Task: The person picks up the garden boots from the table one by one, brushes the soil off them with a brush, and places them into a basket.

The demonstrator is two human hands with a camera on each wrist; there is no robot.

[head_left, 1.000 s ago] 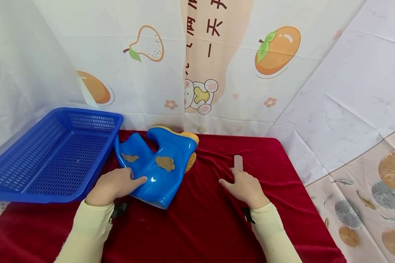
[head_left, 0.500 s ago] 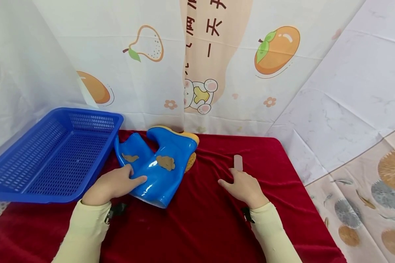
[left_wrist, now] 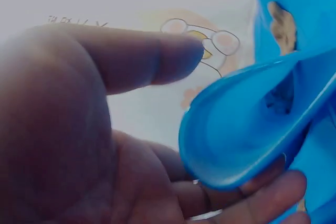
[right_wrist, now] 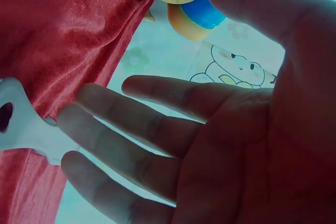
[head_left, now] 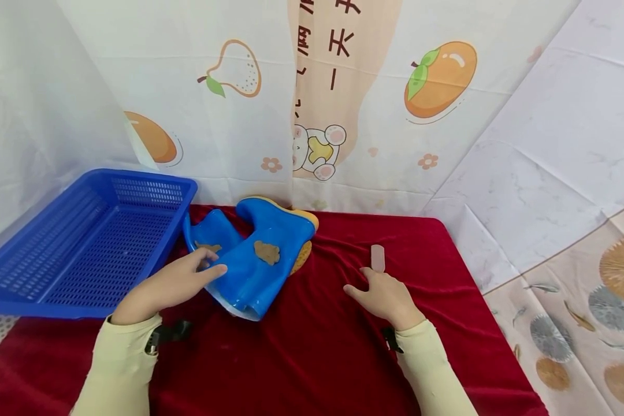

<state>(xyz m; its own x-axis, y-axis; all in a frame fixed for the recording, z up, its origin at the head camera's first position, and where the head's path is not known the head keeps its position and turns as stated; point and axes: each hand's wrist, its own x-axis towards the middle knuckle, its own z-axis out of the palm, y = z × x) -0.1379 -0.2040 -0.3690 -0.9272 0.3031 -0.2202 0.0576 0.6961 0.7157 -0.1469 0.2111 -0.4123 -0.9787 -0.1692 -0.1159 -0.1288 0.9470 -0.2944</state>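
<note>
While the left hand (head_left: 174, 283) reaches toward the mouth of the glossy blue rubber upper boot (head_left: 249, 274) with the yellow sole, its thumb stands apart from its fingers, which lie loosely around the underside of a rim without pinching it; the wrist view is dim, so whether they touch it, and which boot's rim it is, I cannot tell. The upper boot lies on its side across a matching blue rubber lower boot (head_left: 215, 225), on the dark red velvet cloth (head_left: 301, 346), near the blue perforated plastic basket (head_left: 145, 175). The right hand (head_left: 387, 294) has its fingers spread, beside a pale, round-ended flat piece (head_left: 378, 258). Steadying a boot seems the step in hand; next, the left thumb should probably close onto the rim.
</note>
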